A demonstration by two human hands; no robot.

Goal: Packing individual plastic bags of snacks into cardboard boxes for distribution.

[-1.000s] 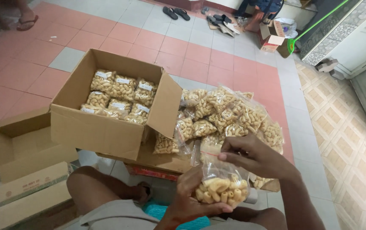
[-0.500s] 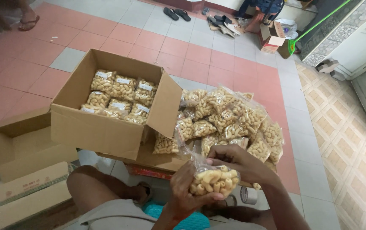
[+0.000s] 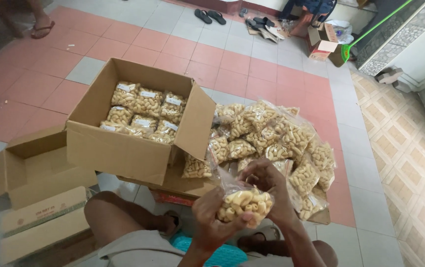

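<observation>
Since a second ago our right hand (image 3: 267,180) slid over the bag (image 3: 244,202) top, lower centre; left hand (image 3: 212,222) clamps its base. Both grips closed on it. Best pinch the neck firmly.

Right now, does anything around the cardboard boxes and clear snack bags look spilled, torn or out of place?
Nothing spilled or torn shows. Both hands, left hand and right hand, hold one clear bag of pale puffed snacks. Bags lie in neat rows inside the open brown cardboard box; the loose heap of bags beside it is untidy but intact.
</observation>
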